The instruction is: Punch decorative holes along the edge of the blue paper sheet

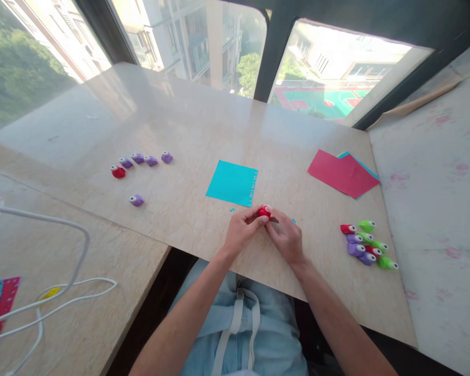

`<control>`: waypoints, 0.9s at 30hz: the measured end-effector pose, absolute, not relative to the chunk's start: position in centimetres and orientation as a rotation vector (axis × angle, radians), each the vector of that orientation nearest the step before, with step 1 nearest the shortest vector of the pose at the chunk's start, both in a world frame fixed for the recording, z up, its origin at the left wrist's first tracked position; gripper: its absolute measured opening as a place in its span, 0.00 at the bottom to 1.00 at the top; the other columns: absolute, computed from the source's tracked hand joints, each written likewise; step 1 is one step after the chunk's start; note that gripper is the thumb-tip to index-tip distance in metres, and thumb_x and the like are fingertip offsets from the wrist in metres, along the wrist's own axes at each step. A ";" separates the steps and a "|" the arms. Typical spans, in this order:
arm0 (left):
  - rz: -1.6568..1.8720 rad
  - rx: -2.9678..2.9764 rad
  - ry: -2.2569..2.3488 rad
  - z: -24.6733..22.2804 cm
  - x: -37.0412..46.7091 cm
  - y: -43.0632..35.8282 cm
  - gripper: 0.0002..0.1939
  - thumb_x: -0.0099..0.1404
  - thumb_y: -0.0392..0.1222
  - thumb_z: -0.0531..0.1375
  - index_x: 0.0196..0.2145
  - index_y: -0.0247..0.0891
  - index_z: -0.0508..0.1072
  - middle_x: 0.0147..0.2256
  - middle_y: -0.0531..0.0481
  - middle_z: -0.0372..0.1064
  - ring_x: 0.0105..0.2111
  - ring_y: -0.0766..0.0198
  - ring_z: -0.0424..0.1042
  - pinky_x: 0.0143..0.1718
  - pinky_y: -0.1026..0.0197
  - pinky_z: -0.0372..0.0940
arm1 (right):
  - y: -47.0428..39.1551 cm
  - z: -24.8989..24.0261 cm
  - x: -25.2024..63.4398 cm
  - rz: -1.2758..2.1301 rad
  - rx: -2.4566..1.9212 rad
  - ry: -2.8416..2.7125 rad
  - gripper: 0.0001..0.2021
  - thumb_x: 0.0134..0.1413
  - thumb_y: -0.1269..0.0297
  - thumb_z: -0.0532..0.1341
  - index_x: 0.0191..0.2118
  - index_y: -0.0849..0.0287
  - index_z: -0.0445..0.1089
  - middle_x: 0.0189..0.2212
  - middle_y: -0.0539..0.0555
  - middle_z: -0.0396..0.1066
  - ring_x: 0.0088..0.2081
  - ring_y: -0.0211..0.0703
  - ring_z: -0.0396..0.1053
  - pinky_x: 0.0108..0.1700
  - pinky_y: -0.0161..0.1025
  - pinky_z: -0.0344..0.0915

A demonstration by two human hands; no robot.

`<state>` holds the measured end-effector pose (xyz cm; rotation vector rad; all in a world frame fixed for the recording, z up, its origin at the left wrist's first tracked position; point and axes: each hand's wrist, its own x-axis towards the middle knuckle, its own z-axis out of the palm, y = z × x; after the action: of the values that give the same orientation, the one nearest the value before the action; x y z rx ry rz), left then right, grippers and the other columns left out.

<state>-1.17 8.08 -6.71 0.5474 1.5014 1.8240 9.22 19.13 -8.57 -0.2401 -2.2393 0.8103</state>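
Observation:
Between the fingertips of both hands is a small red craft punch. My left hand grips it from the left, thumb and fingers closed on it. From the right, my right hand also pinches it. Just beyond my hands lies a square sheet of blue paper, with a row of small punched holes along its right edge. Tiny blue paper bits are on the table near my left hand, and another blue bit shows beside my right hand.
Several purple punches and a red punch stand at the left. More green, purple and red punches cluster at the right, below folded red paper. White cables and punched coloured sheets lie at lower left.

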 end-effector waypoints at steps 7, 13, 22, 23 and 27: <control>1.966 0.450 1.344 -7.5 -1.2 8.1 0.22 0.54 0.44 0.70 0.46 0.34 0.75 0.44 0.42 0.75 0.43 0.59 0.75 0.47 0.57 0.70 | 19.2 -7.8 9.7 1.118 -0.252 -2.217 0.19 0.63 0.68 0.61 0.58 0.55 0.65 0.50 0.57 0.72 0.45 0.44 0.73 0.50 0.43 0.70; 1.936 0.604 1.485 -8.0 -0.9 7.8 0.20 0.57 0.43 0.69 0.46 0.34 0.75 0.44 0.42 0.74 0.43 0.60 0.75 0.47 0.57 0.71 | 19.5 -7.6 9.8 1.208 -0.369 -2.108 0.09 0.63 0.68 0.60 0.48 0.54 0.73 0.43 0.53 0.74 0.44 0.42 0.72 0.48 0.40 0.69; 1.924 0.744 1.617 -8.3 -0.6 7.7 0.19 0.60 0.43 0.67 0.48 0.36 0.75 0.44 0.42 0.73 0.43 0.61 0.74 0.44 0.60 0.72 | 19.7 -7.9 9.8 1.455 -0.407 -2.021 0.09 0.61 0.66 0.63 0.47 0.52 0.76 0.43 0.53 0.74 0.42 0.42 0.73 0.41 0.36 0.71; 1.929 0.711 1.604 -8.3 -0.6 7.7 0.21 0.59 0.44 0.67 0.49 0.35 0.74 0.45 0.42 0.73 0.43 0.61 0.74 0.43 0.60 0.72 | 19.7 -8.0 9.8 1.523 -0.404 -2.002 0.10 0.61 0.65 0.64 0.48 0.51 0.75 0.43 0.53 0.74 0.42 0.42 0.73 0.41 0.36 0.72; 1.948 0.666 1.633 -8.4 -0.4 7.8 0.26 0.58 0.43 0.68 0.53 0.35 0.71 0.45 0.41 0.73 0.44 0.60 0.74 0.41 0.62 0.72 | 19.9 -8.2 9.8 1.708 -0.381 -1.969 0.16 0.58 0.64 0.67 0.52 0.48 0.72 0.47 0.53 0.73 0.44 0.43 0.73 0.44 0.37 0.72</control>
<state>-0.39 7.76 -8.41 0.6655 1.6334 1.9478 9.77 19.86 -8.23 -0.3810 -1.9694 1.7083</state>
